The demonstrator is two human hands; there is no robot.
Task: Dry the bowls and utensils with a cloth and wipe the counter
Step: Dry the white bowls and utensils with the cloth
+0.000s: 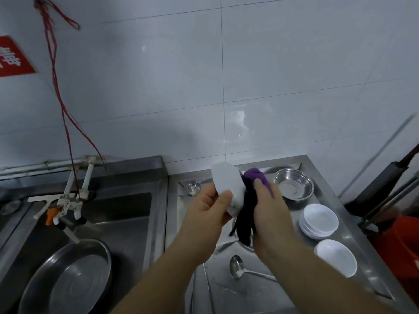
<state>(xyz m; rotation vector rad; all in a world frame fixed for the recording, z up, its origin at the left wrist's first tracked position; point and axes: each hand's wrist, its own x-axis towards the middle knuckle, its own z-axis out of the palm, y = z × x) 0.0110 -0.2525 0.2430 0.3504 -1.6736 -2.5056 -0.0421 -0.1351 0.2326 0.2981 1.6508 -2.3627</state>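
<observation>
White bowl (227, 186), tilted on edge, gripped in left hand (209, 208); purple cloth (257, 176) clutched by right hand (269, 210), pressed against bowl, above steel surface (249, 293)

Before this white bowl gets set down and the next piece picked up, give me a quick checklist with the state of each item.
1. Left hand holds the white bowl securely, clear of the counter: ok.
2. Right hand has the purple cloth against the bowl: ok.
3. Bowl fully dry: cannot tell.
4. Place to set it: stack of white bowls stands level on the counter: ok.
5. Next pieces within sight: steel bowl, ladle, small spoon: ok.
6. Counter wiped dry: not ok, streaks show near the ladle.
</observation>
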